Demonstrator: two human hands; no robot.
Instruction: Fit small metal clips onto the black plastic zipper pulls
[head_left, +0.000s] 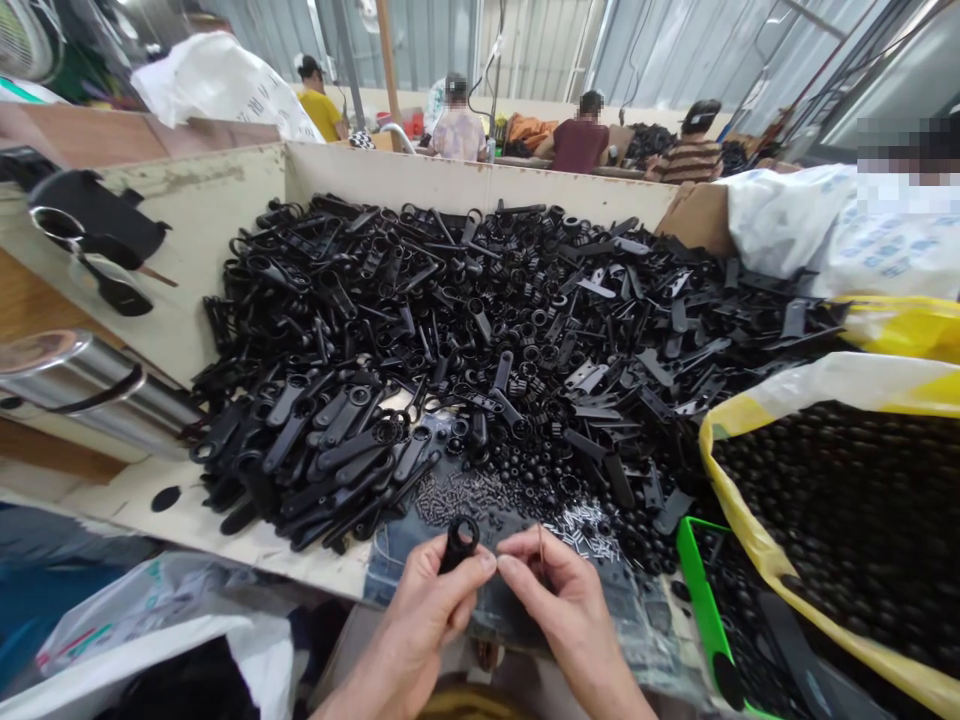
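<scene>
Black plastic ring piece (459, 545) pinched in the left hand (424, 625), thin pin (541, 550) in the right hand (562, 610), both at the near edge of a heap of black plastic parts (450, 320).

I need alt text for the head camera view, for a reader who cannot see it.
Two bare hands meet at a bin's edge: the left hand holds a black plastic ring-shaped part, and the right hand pinches a thin brown stick. Behind them, a pale-walled bin holds a heap of black plastic lever-shaped parts. Seated co-workers are beyond it.
</scene>
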